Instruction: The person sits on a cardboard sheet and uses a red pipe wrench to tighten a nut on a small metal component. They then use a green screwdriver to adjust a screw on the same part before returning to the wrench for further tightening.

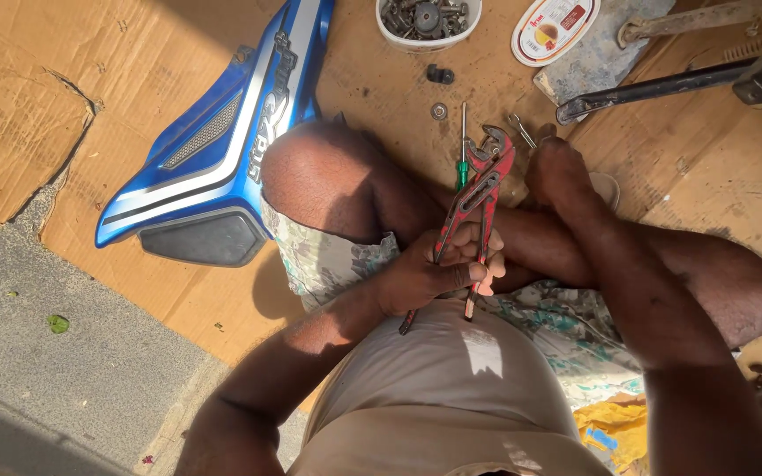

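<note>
Left hand (434, 269) is clenching the handles of red slip-joint pliers (478, 189), jaws pointing toward the cardboard's (134, 70) far edge. Right hand (557, 172) is reaching beside the jaws; its grip cannot be told. Green-handled screwdriver (462, 154) is lying just behind.

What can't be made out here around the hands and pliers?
Head view:
- Right hand: fingers turned away; whatever they touch is hidden behind the hand.
- Red pliers in left hand: jaw contents too small to tell.
- Green-handled screwdriver: lower handle hidden by the pliers.
- White bowl of hardware: cut off by top edge.
</note>
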